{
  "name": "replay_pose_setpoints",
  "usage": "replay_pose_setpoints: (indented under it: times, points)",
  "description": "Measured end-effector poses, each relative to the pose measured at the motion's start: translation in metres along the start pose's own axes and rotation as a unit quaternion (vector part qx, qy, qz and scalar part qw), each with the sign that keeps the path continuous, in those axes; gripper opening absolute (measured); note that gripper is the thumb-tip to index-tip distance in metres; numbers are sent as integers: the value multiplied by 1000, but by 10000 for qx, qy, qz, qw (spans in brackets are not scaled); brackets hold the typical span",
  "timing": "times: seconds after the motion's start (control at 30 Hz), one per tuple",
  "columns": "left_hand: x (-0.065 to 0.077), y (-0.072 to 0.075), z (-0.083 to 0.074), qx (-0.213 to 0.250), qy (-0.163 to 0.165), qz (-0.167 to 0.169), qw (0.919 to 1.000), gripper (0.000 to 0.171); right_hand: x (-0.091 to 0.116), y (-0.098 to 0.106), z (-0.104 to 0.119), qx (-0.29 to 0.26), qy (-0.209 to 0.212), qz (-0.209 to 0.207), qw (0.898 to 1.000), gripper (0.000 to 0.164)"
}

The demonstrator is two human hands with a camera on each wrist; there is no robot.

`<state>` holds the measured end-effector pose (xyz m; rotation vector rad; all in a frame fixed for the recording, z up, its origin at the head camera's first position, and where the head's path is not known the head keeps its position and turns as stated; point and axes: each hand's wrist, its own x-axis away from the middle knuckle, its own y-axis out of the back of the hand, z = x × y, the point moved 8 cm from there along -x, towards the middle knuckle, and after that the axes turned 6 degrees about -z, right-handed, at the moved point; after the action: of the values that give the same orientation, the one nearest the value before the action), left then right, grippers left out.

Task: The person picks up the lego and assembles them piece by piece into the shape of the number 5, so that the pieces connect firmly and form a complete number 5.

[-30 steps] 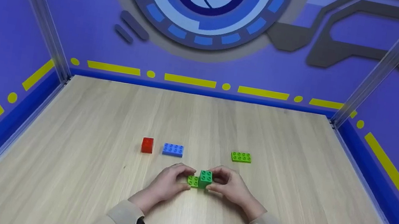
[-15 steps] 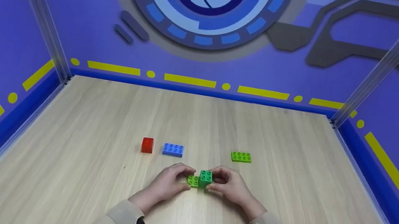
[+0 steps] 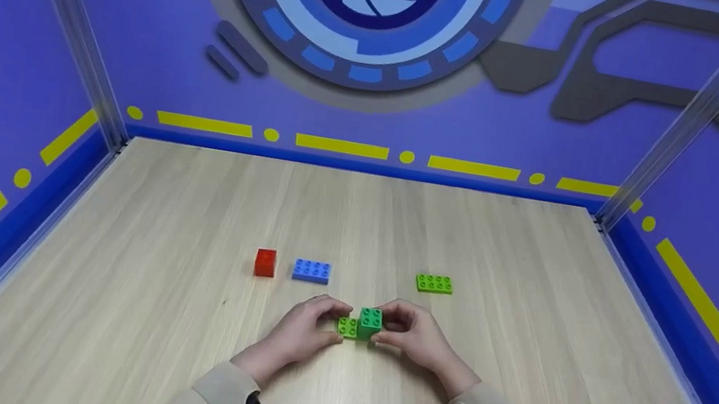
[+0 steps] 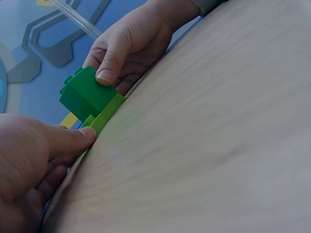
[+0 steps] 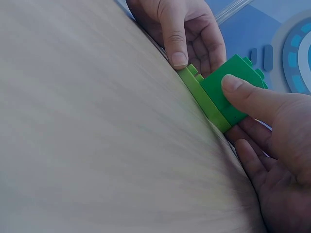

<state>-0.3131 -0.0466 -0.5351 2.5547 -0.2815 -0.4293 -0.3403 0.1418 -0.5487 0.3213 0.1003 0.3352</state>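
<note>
A dark green building brick (image 3: 371, 321) sits on the right end of a thin lime green brick (image 3: 347, 327), whose left studs stay bare in the head view. My left hand (image 3: 301, 329) pinches the lime brick's left end between thumb and fingers. From the other side, my right hand (image 3: 421, 338) grips the dark green brick, its thumb lying flat on the near face in the right wrist view. Seen from the left wrist, the lime brick (image 4: 109, 112) rests at the tabletop with the dark green brick (image 4: 87, 94) standing on it.
Farther back on the wooden table (image 3: 188, 205) lie a red brick (image 3: 265, 263), a flat blue brick (image 3: 311, 271) and another flat lime brick (image 3: 434, 284). Purple-blue panels (image 3: 371, 122) border the table at the back and both sides.
</note>
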Motion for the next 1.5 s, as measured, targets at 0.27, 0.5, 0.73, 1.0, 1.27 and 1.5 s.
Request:
replay_pose_setpoints:
  times: [0.27, 0.5, 0.73, 1.0, 1.27, 1.5]
  points:
    - [0, 1, 1, 212, 84, -69, 9997, 41, 0, 0, 0, -18, 36, 0, 10000, 35]
    - [-1, 4, 4, 548, 230, -302, 9978, 40, -1, 0, 0, -16, 66, 9, 10000, 36]
    - [-4, 13, 8, 1065, 350, -853, 9900, 42, -1, 0, 0, 3, -11, 35, 10000, 36]
    - [-8, 37, 16, 1343, 563, -1886, 9712, 45, -1, 0, -1, -4, 61, 46, 10000, 36]
    - [-14, 53, 25, 1174, 627, -2471, 9598, 52, -2, -1, -2, -75, 94, 81, 9999, 37]
    - [-21, 47, 34, 757, 987, -2177, 9680, 66, -3, -1, -2, -138, 106, 83, 9998, 36]
